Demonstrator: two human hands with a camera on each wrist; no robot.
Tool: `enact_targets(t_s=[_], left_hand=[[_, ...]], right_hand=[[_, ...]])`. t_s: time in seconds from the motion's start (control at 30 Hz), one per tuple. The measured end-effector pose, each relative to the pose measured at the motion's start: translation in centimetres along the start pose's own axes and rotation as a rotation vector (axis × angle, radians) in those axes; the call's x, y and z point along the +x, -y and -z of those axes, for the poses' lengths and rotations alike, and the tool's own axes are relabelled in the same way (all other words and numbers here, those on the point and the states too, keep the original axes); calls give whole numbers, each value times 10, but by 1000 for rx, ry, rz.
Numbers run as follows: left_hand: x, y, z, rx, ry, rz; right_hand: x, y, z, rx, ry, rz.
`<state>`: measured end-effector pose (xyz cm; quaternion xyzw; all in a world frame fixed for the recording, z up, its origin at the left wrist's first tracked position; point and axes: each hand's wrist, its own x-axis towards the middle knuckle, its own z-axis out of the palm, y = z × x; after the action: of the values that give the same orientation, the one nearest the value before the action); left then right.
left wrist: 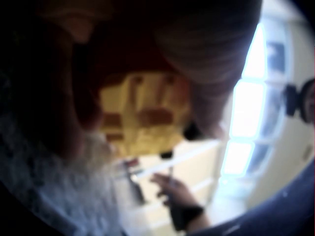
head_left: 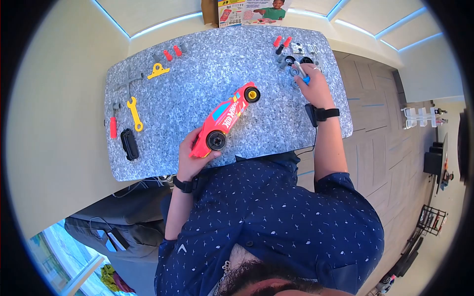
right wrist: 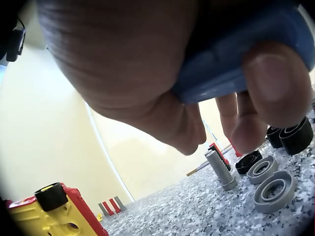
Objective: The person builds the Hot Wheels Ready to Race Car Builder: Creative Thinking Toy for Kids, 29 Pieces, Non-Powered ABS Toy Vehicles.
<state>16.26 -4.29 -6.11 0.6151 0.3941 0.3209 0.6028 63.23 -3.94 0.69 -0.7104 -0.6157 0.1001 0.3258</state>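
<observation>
Near the front edge of the table, my left hand (head_left: 193, 157) grips a red toy car (head_left: 220, 117) by one end. The car is tilted, with a yellow-hubbed black wheel (head_left: 252, 94) at its far end and a plain black wheel (head_left: 216, 141) by my hand. In the left wrist view the car's yellow underside (left wrist: 147, 113) shows, blurred and dark. At the back right, my right hand (head_left: 317, 90) holds a toy screwdriver (right wrist: 231, 59) with a blue handle and grey shaft. Below that hand lie grey wheel rings (right wrist: 275, 191), black wheels (right wrist: 297, 136) and an upright grey ribbed peg (right wrist: 220, 169).
On the speckled grey table (head_left: 197, 69), a yellow wrench (head_left: 134, 114), a yellow bracket (head_left: 158, 71), a grey tool (head_left: 129, 81), a black case (head_left: 129, 144) and a red-handled piece (head_left: 113, 127) lie left. Red pegs (head_left: 278, 41) lie back right. A printed box (head_left: 252, 12) stands behind.
</observation>
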Motion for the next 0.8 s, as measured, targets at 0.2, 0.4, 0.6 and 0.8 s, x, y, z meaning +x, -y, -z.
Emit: enact_targets(t_s=[0.2, 0.4, 0.6, 0.8], left_hand=[[-1, -5, 0, -36, -15, 78], [0, -5, 1, -23, -13, 81], [0, 1, 3, -34, -10, 93], [-1, 2, 4, -22, -1, 87]], right_hand=[[4, -3, -12, -11, -15, -6], [-2, -19, -6, -71, -126, -156], [-13, -25, -3, -104, -132, -188], [-17, -14, -15, -129, -32, -180]])
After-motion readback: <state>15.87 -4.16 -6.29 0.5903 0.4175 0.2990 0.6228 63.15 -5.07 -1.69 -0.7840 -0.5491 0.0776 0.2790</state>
